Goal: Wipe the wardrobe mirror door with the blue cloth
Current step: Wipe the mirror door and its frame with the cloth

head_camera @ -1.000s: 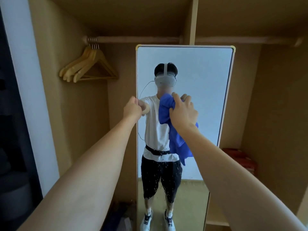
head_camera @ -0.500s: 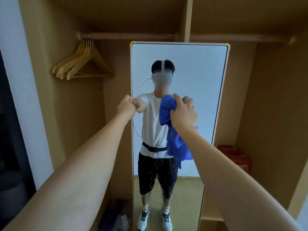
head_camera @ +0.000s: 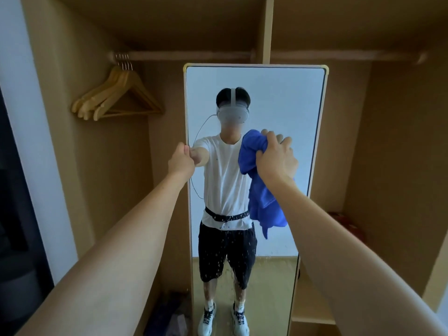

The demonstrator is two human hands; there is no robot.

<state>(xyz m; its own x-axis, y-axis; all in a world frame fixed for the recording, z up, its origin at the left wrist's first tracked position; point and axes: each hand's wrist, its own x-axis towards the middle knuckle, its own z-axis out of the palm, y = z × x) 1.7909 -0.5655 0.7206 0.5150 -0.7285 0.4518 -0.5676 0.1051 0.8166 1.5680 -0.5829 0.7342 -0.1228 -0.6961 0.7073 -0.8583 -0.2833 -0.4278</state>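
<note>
— What were our hands doing in the head view?

— Our left hand (head_camera: 181,161) was curled round the left edge of the mirror door (head_camera: 286,100), fingers wrapped onto the frame about halfway up, thumb side toward us. Our right hand (head_camera: 276,159) was clenched on a bunch of the blue cloth (head_camera: 260,190), knuckles facing us, holding the wad against the glass at chest height of the reflection.

— And the two hands, close together?

— Apart; the left sat on the frame's edge, the right further in over the glass, to the right of the reflected torso.

— How did the cloth look?

— Bright blue, crumpled at the top inside our grip, the rest hanging loose down below the wrist to a ragged point.

— And the mirror?

— Tall and narrow, pale frame with yellowish top corners, standing in front of the wooden wardrobe (head_camera: 400,141). The lower half of the glass was speckled with small droplets or spots; the upper part looked cleaner. Wooden hangers (head_camera: 116,95) hung on the rail (head_camera: 189,55) to the left.
</note>
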